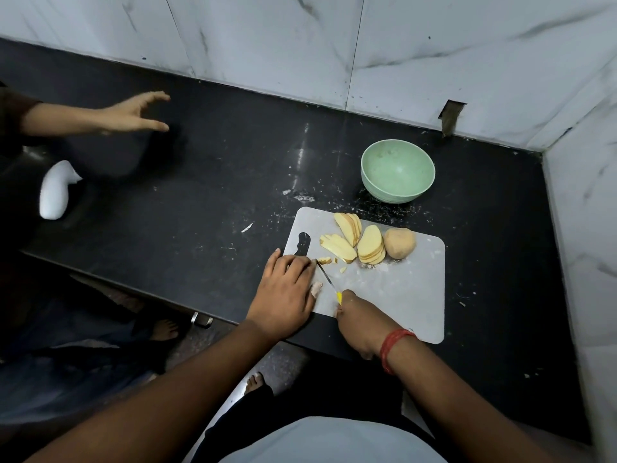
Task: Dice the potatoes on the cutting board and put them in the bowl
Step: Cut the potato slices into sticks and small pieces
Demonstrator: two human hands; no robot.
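From your head camera, your right hand (pixel 359 320) is wrapped around the yellow handle of the knife (pixel 327 279), its blade running up and away toward your left hand (pixel 287 292), which lies knuckles-up on the near left part of the cutting board (pixel 417 295); its fingers reach down onto the board right at the blade's far end, but whether they pin a piece of potato there is hidden under the hand. The sliced potato (pixel 354 242) sits fanned in three leaning stacks at the far side of the board, with a whole potato (pixel 399 242) just to their right and a few small cut pieces (pixel 329 261) lying next to the knife tip. The green bowl (pixel 397 170) stands on the dark counter (pixel 200 195) just beyond the board and looks to hold nothing yet, so most of the dicing is likely ahead of you. The main hazard is your left fingertips sitting so near the edge: a slip on a wet slice could bring the blade onto them. The leaning stacks may also topple. Another person's hand (pixel 137 113) hovers open over the counter well to the left, beside a white object (pixel 55 192).
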